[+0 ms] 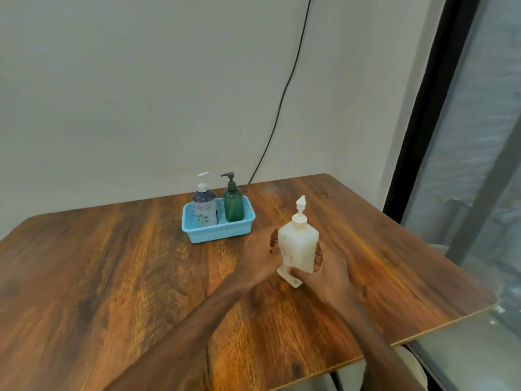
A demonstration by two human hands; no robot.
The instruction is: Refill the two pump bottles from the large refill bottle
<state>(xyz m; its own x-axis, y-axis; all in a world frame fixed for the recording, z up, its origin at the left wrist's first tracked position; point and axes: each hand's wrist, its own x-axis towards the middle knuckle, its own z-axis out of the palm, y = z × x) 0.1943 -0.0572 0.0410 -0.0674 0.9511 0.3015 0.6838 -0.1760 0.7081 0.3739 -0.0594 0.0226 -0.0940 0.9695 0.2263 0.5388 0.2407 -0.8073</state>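
A large white refill bottle (297, 245) with a pump top stands slightly tilted on the wooden table (127, 277), right of centre. My right hand (324, 275) wraps its lower part from the right, thumb across the front. My left hand (260, 259) touches its left side, fingers curled against it. Behind them a light blue basket (217, 234) holds two upright pump bottles: a grey-and-navy floral bottle (204, 206) with a white pump on the left, and a green bottle (233, 203) with a dark pump on the right.
The table's right edge (451, 317) runs close to a dark-framed window (423, 136). A black cable (284, 94) hangs down the pale wall behind the basket. A stool's pale seat (408, 359) shows under the table's near right corner.
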